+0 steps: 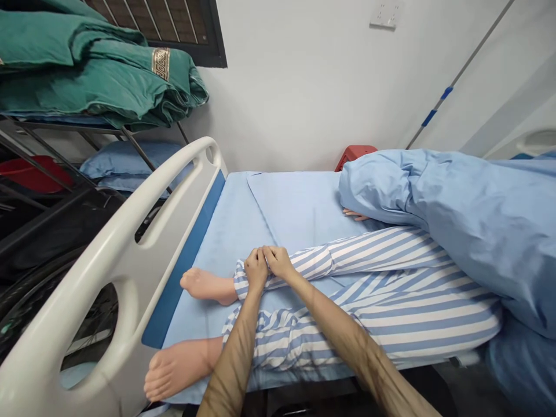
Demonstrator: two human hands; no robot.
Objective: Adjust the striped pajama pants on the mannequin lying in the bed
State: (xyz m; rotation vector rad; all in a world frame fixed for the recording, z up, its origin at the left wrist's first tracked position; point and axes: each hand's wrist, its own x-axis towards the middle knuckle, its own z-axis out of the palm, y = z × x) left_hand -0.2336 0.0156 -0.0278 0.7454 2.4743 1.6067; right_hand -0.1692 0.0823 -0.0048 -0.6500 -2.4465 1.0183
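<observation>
A figure in blue-and-white striped trousers (391,289) lies on a bed with a light blue sheet (269,208), bare feet toward the footboard. My left hand (256,271) and my right hand (278,262) sit side by side on the far trouser leg, near its cuff. Both are closed, pinching the striped fabric. The far foot (204,285) pokes out just left of my hands. The near foot (174,368) lies at the bed's lower corner. A light blue quilt (478,214) covers the figure's upper body; a hand (354,215) shows under its edge.
The white plastic footboard (130,255) with cut-outs runs along the left of the bed. Behind it, a metal rack (65,130) holds folded green bedding (99,69) and a blue pillow (125,159). A red stool (354,154) stands by the white wall.
</observation>
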